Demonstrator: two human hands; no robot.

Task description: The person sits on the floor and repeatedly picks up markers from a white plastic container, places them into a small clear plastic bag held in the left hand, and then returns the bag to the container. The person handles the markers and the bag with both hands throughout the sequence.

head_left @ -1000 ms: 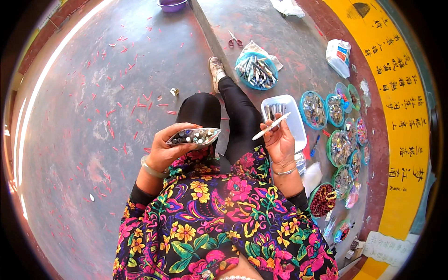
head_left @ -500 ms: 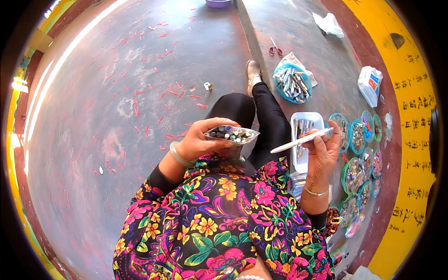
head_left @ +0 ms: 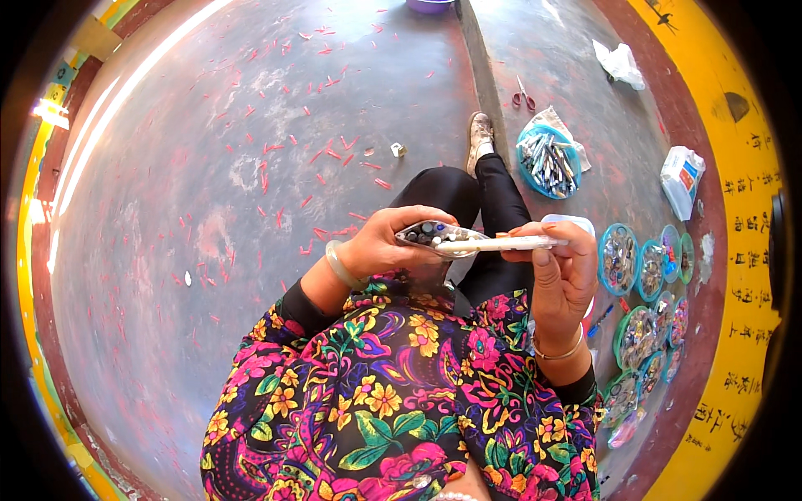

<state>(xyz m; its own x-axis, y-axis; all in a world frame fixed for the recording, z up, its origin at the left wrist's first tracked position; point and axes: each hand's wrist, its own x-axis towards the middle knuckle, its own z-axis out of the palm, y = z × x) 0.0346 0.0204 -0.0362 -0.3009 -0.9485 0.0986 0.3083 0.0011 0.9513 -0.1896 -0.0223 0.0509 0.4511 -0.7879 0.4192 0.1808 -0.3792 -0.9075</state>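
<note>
My left hand (head_left: 386, 244) is closed around a clear plastic bag (head_left: 474, 253) packed with pens, their dark, white and coloured ends showing at its mouth. My right hand (head_left: 561, 271) pinches a slim white pen (head_left: 510, 244), held level. The pen's left tip lies over the open mouth of the bag; whether it is inside or just in front I cannot tell. Behind my right hand, a white plastic tray (head_left: 576, 222) is mostly hidden. Beyond my shoe stands a blue round basket (head_left: 524, 174) heaped with pens.
Several small round baskets (head_left: 616, 288) of small parts stand at my right. Red-handled scissors (head_left: 524, 100), a white plastic bag (head_left: 620, 65) and a white package (head_left: 682, 179) lie farther off. Red scraps (head_left: 330, 153) litter the floor at left. A purple basin (head_left: 429, 5) sits at the far edge.
My right hand has moved left with the white pen, bringing its tip to the mouth of the bag. The pen has turned from slanted to nearly level. The whole view has shifted slightly.
</note>
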